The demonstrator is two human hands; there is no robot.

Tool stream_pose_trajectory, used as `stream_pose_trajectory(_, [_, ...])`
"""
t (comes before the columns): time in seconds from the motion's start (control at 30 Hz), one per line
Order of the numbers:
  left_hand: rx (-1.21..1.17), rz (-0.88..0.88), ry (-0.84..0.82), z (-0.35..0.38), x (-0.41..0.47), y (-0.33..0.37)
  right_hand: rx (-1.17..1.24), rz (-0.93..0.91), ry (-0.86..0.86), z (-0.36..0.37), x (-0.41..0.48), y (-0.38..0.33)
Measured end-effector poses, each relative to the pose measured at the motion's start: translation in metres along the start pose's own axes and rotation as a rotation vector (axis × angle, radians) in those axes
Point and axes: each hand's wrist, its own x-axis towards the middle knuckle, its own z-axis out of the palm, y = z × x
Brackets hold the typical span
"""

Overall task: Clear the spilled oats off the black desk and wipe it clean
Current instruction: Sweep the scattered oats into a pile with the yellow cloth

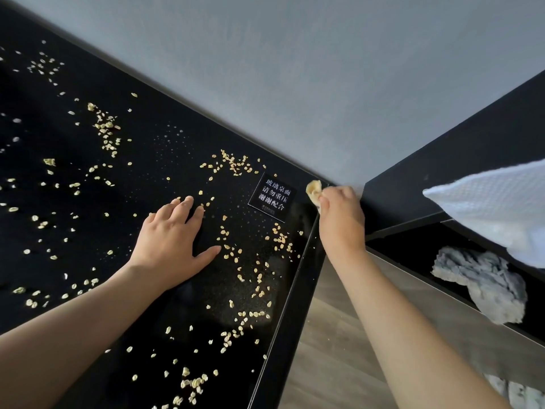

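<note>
Head view: left hand (174, 237) flat among oats (236, 165) on desk (141, 149).

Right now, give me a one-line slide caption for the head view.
Left hand flat on oat-strewn desk; right hand pinches a yellowish wad at its far corner.

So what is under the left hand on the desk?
The left hand lies flat on the glossy black desk, pale oat flakes scattered around it. Any flakes beneath the palm are hidden.
</note>
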Motion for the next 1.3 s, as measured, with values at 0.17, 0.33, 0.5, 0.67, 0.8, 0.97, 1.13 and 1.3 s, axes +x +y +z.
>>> stream_pose_trajectory(0.17, [0.002,0.0,0.019,-0.002,0.004,0.004,-0.211,0.079,0.054,0.003,0.061,0.01])
stream_pose_trajectory(0.33, [0.011,0.012,0.036,-0.001,0.003,0.001,-0.388,0.121,-0.175,0.019,0.056,0.021])
stream_pose_trajectory(0.5, [0.013,0.001,0.022,0.005,0.0,0.0,-0.234,0.161,-0.208,0.023,0.038,0.01])
stream_pose_trajectory(0.67, [0.007,-0.014,0.028,0.002,0.0,-0.001,0.158,-0.029,-0.285,-0.005,-0.047,-0.001])
stream_pose_trajectory(0.8, [0.001,-0.011,0.034,0.002,-0.001,-0.001,0.096,-0.01,-0.088,-0.017,-0.035,0.005])
stream_pose_trajectory(0.97, [0.011,-0.018,0.022,-0.002,0.002,-0.001,-0.082,0.086,-0.075,0.015,-0.011,0.001])
stream_pose_trajectory(1.13, [0.009,-0.021,0.004,-0.001,0.002,0.003,0.079,0.132,-0.034,0.034,-0.037,-0.003])
stream_pose_trajectory(1.3, [0.003,-0.008,-0.022,0.002,0.0,0.0,0.403,0.008,-0.167,0.024,-0.108,-0.021])
